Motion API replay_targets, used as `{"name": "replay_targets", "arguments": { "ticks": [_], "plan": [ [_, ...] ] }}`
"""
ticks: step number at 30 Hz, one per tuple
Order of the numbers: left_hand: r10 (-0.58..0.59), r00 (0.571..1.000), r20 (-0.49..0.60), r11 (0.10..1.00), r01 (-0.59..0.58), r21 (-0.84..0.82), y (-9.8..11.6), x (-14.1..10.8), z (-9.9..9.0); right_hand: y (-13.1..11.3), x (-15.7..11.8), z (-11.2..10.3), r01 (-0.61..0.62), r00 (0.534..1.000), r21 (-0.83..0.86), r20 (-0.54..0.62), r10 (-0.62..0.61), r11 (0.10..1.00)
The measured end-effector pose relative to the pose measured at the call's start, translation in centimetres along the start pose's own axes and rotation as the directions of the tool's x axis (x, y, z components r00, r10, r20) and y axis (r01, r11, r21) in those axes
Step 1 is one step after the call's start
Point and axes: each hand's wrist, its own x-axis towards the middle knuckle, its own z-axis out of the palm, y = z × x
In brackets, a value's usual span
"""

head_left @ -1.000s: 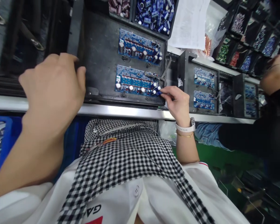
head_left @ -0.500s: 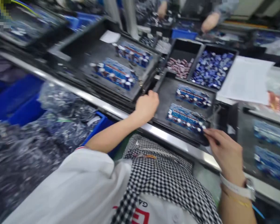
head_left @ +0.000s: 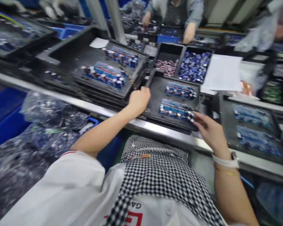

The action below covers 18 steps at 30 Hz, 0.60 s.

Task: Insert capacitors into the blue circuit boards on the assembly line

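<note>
Right hand (head_left: 208, 128) narrowed to a pinch at the circuit board (head_left: 173, 110) in the black tray's (head_left: 155, 91) near side — likely component fitting
Left hand (head_left: 139, 99) curled at the tray's left edge, either hold unclear — next calls for a light touch

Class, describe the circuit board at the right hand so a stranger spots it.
Start at the metal rail beyond the checked apron, then find the black tray between the left hand and right hand. The circuit board is the nearer blue one; unlike the farther board, it has the right hand at its end.
</note>
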Motion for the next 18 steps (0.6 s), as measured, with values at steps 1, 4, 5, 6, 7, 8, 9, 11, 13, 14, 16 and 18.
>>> {"name": "replay_targets", "arguments": {
  "ticks": [1, 4, 5, 6, 7, 8, 9, 11, 13, 14, 16, 18],
  "plan": [
    [-0.010, 1.000, 0.014, 1.000, 0.010, 0.010, 0.2, 0.0, -0.1, 0.5, 0.1, 0.2, -0.079, 0.994, 0.070, -0.070, 0.084, 0.994],
    [-0.045, 0.997, 0.059, 0.997, 0.041, 0.063, 0.4, -0.4, -0.6, 2.3, 0.4, 1.0, -0.279, 0.913, 0.150, -0.265, 0.310, 0.948],
    [-0.035, 0.997, 0.072, 0.996, 0.029, 0.080, 0.4, -0.5, -0.7, 2.8, 0.4, 1.5, -0.364, 0.887, 0.167, -0.237, 0.396, 0.916],
    [0.002, 0.997, 0.080, 0.994, -0.011, 0.107, 0.3, -0.6, -0.6, 3.2, 0.5, 2.0, -0.424, 0.871, 0.228, -0.161, 0.463, 0.877],
    [0.028, 0.997, 0.071, 0.991, -0.038, 0.130, 0.2, -0.5, -0.5, 3.5, 0.6, 2.5, -0.448, 0.870, 0.325, -0.055, 0.490, 0.833],
    [0.030, 0.998, 0.051, 0.986, -0.038, 0.163, 0.1, -0.3, -0.2, 3.7, 0.7, 2.9, -0.455, 0.869, 0.416, 0.017, 0.494, 0.787],
    [0.025, 0.999, 0.021, 0.981, -0.029, 0.192, 0.0, -0.1, 0.2, 3.7, 0.8, 3.3, -0.452, 0.868, 0.483, 0.047, 0.494, 0.750],
    [-0.007, 0.999, -0.040, 0.972, 0.016, 0.236, 0.0, 0.5, 1.1, 3.6, 1.0, 3.8, -0.426, 0.872, 0.560, 0.046, 0.486, 0.711],
    [0.002, 0.997, -0.077, 0.964, 0.019, 0.266, -0.1, 1.1, 1.7, 3.5, 1.3, 3.8, -0.406, 0.875, 0.552, 0.004, 0.484, 0.729],
    [0.018, 0.996, -0.092, 0.960, 0.009, 0.278, -0.2, 1.4, 1.8, 3.5, 1.5, 3.7, -0.394, 0.880, 0.534, -0.015, 0.474, 0.748],
    [0.023, 0.991, -0.129, 0.951, 0.018, 0.310, -0.4, 1.9, 1.6, 3.5, 2.0, 3.1, -0.359, 0.897, 0.491, -0.055, 0.439, 0.794],
    [0.004, 0.987, -0.162, 0.938, 0.053, 0.341, -0.6, 2.5, 1.0, 3.5, 2.7, 2.4, -0.315, 0.913, 0.467, -0.089, 0.399, 0.826]
  ]
}}
